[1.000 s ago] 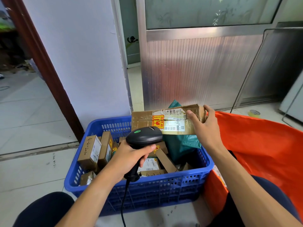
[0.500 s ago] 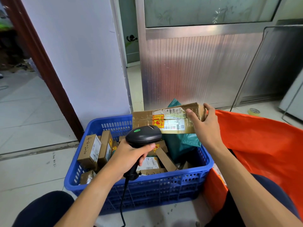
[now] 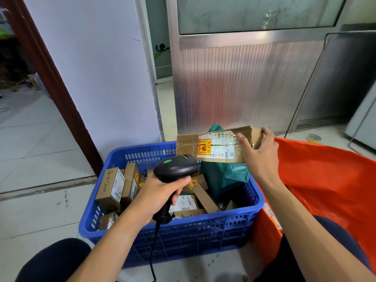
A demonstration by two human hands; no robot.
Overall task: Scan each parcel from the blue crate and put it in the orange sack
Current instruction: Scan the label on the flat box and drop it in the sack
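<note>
Orange woven-plastic sack (image 3: 325,180) lies slumped and open just beyond and below the right hand (image 3: 259,157); I judge it soft and floppy, so a parcel dropped in needs the mouth held wide. Next in size, the blue crate (image 3: 183,231) sits under both hands, a rigid slotted plastic tub with several small cartons and a green poly mailer (image 3: 223,180) still inside. Above its far rim, the right hand pinches one end of a long cardboard parcel (image 3: 215,146), thumb on the near face, fingers wrapped behind. It looks light and stiff enough to hold from that end, though its taped skin may be slick and a fragile sticker advises gentle placing. Gripping clear of the barcode label (image 3: 220,152) seems wise. Below the parcel, the left hand (image 3: 158,192) is closed around the handle of a black barcode scanner (image 3: 176,166) pointed toward it.
</note>
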